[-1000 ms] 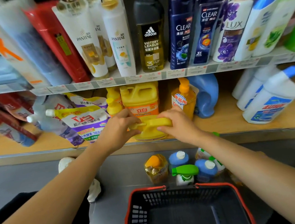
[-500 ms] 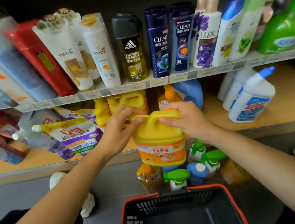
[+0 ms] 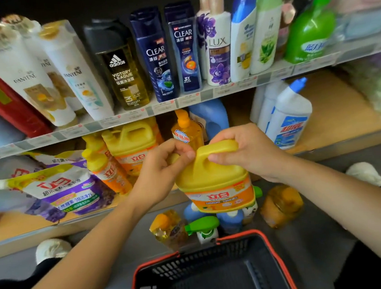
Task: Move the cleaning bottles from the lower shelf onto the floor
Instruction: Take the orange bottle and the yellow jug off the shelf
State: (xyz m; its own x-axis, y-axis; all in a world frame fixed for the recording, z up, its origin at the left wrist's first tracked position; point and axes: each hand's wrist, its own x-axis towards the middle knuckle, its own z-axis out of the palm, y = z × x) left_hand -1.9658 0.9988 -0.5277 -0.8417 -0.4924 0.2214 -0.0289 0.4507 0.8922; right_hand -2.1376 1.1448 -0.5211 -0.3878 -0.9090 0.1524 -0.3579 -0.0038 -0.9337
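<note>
Starting nearest the camera, a black plastic mesh basket [image 3: 239, 234] with a red rim is seen on the grey floor [image 3: 319, 236]. Just beyond it, a cluster of bottles is noted standing on the floor: an amber bottle [image 3: 167, 229] with an orange cap, a white sprayer [image 3: 202, 227] with a green trigger head, and blue bottles [image 3: 229, 221] with white caps. A second amber bottle [image 3: 281, 205] is set to their right. Above this cluster a yellow jug [image 3: 213, 179] is held in the air, forward of the lower shelf's edge. It is opaque moulded plastic, squat and broad-shouldered, with an arched handle and an orange wrap label printed in red characters. The handle is gripped by the curled fingers of the right hand [image 3: 250, 153]; the neck end is pinched by the left hand [image 3: 164, 167]. On the wood-toned lower shelf [image 3: 334, 113] behind, a matching yellow jug [image 3: 131, 140], a glossy purple refill pouch [image 3: 66, 189], a blue jug [image 3: 210, 117] and a white bottle [image 3: 290, 117] with an angled blue nozzle are recorded. Farthest back, tall shampoo bottles [image 3: 154, 55] are ranged along the upper shelf.
</note>
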